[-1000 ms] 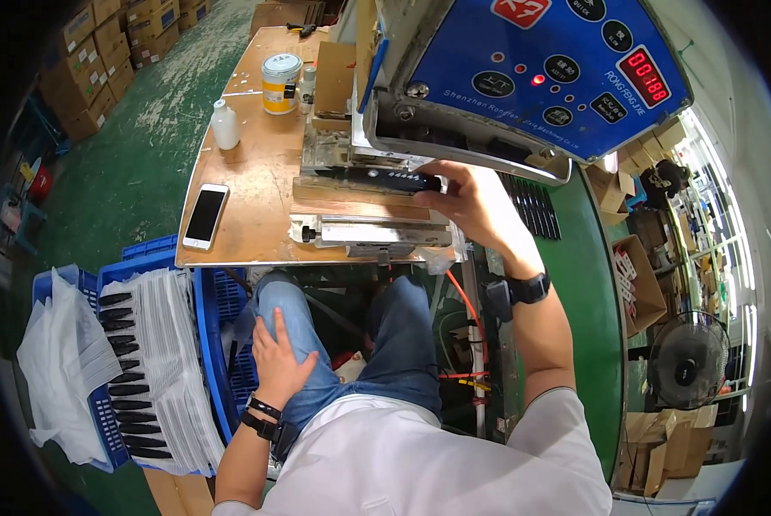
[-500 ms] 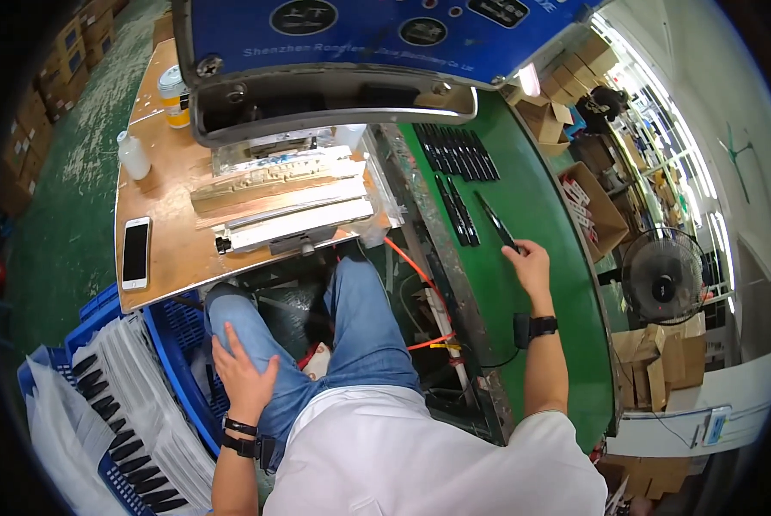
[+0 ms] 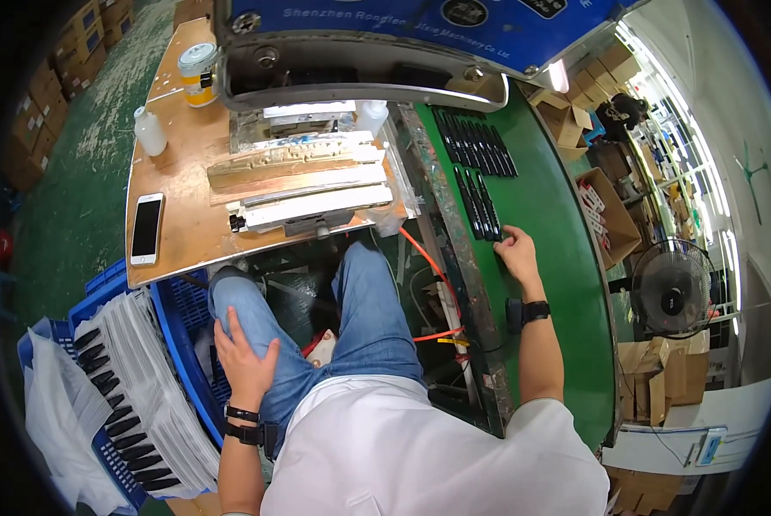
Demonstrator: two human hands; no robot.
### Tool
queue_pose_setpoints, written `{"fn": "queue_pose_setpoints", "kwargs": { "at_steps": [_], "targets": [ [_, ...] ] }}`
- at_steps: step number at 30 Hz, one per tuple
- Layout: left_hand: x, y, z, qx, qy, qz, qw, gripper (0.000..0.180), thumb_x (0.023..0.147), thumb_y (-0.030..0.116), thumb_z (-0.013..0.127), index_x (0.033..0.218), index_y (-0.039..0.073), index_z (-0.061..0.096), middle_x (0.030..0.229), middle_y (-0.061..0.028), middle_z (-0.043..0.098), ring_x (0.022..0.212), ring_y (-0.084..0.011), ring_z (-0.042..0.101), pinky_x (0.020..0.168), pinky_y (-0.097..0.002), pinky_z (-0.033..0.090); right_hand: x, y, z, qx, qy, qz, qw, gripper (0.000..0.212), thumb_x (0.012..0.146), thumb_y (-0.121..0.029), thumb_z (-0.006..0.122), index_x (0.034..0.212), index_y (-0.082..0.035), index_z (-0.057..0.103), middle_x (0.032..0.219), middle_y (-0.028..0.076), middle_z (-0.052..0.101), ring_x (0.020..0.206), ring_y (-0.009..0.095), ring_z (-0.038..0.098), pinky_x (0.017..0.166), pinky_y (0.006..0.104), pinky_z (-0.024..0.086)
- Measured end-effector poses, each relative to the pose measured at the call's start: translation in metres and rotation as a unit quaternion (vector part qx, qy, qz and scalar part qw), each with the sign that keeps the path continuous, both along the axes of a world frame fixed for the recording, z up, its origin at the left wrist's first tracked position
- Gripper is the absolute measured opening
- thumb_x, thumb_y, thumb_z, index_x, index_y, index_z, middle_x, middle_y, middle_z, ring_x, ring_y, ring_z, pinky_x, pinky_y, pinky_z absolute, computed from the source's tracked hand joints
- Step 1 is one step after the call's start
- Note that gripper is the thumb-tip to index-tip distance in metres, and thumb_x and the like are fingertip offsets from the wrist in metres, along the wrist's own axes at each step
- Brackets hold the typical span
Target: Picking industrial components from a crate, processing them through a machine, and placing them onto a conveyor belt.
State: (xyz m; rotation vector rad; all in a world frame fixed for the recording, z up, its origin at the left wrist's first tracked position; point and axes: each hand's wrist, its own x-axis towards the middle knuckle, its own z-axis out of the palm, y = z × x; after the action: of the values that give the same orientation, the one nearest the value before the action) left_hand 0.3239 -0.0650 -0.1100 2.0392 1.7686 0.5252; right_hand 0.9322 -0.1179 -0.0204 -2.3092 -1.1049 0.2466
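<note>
On the green table [image 3: 566, 353] to my right, three thin black pieces [image 3: 478, 204] are lying side by side, and a bigger black group [image 3: 476, 144] is lying just beyond them. My right hand [image 3: 518, 255] is sitting at the near end of the right-most piece, with the thumb and fingers bent close together. I cannot tell if they are pinching it or just touching it. I think I am using only the tip so my fingers are not smudging the long part. All three are pointing the same way, maybe so they are not knocking together.

My left hand [image 3: 246, 359] is resting on my left leg, fingers spread wide, holding nothing, perhaps because one hand is doing enough.

Far to the left, a phone [image 3: 147, 229] and a white bottle [image 3: 150, 131] are sitting near the wooden bench's edge, probably so they are not getting in the way of the blue machine [image 3: 377, 30].
</note>
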Motion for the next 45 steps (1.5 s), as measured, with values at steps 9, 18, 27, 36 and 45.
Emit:
{"fn": "queue_pose_setpoints", "kwargs": {
  "at_steps": [9, 18, 27, 36, 45],
  "targets": [
    [-0.029, 0.014, -0.036, 0.006, -0.155, 0.032, 0.987, 0.085, 0.091, 0.038, 0.082, 0.161, 0.009, 0.044, 0.154, -0.0306, 0.046, 0.141, -0.0455, 0.047, 0.118, -0.0492, 0.041, -0.076, -0.028, 0.044, -0.078, -0.097, 0.085, 0.989, 0.039, 0.095, -0.034, 0.083, 0.105, 0.002, 0.071, 0.077, 0.006, 0.06, 0.073, 0.015, 0.056, 0.069, 0.0342, 0.049],
    [-0.108, 0.017, -0.312, -0.346, -0.321, 0.304, 0.828, 0.057, 0.101, 0.042, 0.063, 0.131, -0.006, 0.067, 0.123, -0.0263, 0.072, 0.108, -0.0371, 0.072, 0.096, -0.0423, 0.054, -0.136, -0.027, 0.04, -0.242, -0.183, 0.126, 0.945, 0.056, 0.092, -0.046, 0.083, 0.094, 0.002, 0.054, 0.081, 0.019, 0.063, 0.074, 0.035, 0.06, 0.072, 0.0462, 0.05],
    [-0.098, -0.027, -0.462, -0.243, -0.112, 0.408, 0.873, 0.054, 0.092, 0.044, 0.073, 0.126, 0.002, 0.072, 0.129, -0.0308, 0.07, 0.122, -0.0482, 0.066, 0.103, -0.0522, 0.055, -0.159, 0.0, 0.029, -0.324, -0.191, 0.091, 0.922, 0.055, 0.09, -0.043, 0.086, 0.104, 0.004, 0.06, 0.087, 0.021, 0.068, 0.083, 0.034, 0.067, 0.079, 0.0459, 0.053],
    [-0.119, 0.047, -0.469, -0.274, -0.088, 0.514, 0.808, 0.05, 0.095, 0.037, 0.072, 0.131, 0.001, 0.067, 0.13, -0.0271, 0.072, 0.12, -0.0446, 0.069, 0.101, -0.056, 0.056, -0.101, -0.012, 0.027, -0.333, -0.145, 0.104, 0.926, 0.044, 0.085, -0.03, 0.091, 0.103, 0.002, 0.067, 0.089, 0.012, 0.073, 0.082, 0.022, 0.067, 0.077, 0.0413, 0.055],
    [0.118, 0.413, -0.472, -0.232, -0.305, 0.369, 0.846, 0.049, 0.096, 0.036, 0.072, 0.13, 0.001, 0.067, 0.128, -0.027, 0.072, 0.118, -0.0449, 0.07, 0.1, -0.0556, 0.056, -0.12, 0.03, 0.049, -0.262, -0.306, -0.088, 0.911, 0.051, 0.082, -0.039, 0.091, 0.103, 0.001, 0.069, 0.089, 0.013, 0.074, 0.084, 0.025, 0.071, 0.078, 0.0424, 0.056]
  ]
}}
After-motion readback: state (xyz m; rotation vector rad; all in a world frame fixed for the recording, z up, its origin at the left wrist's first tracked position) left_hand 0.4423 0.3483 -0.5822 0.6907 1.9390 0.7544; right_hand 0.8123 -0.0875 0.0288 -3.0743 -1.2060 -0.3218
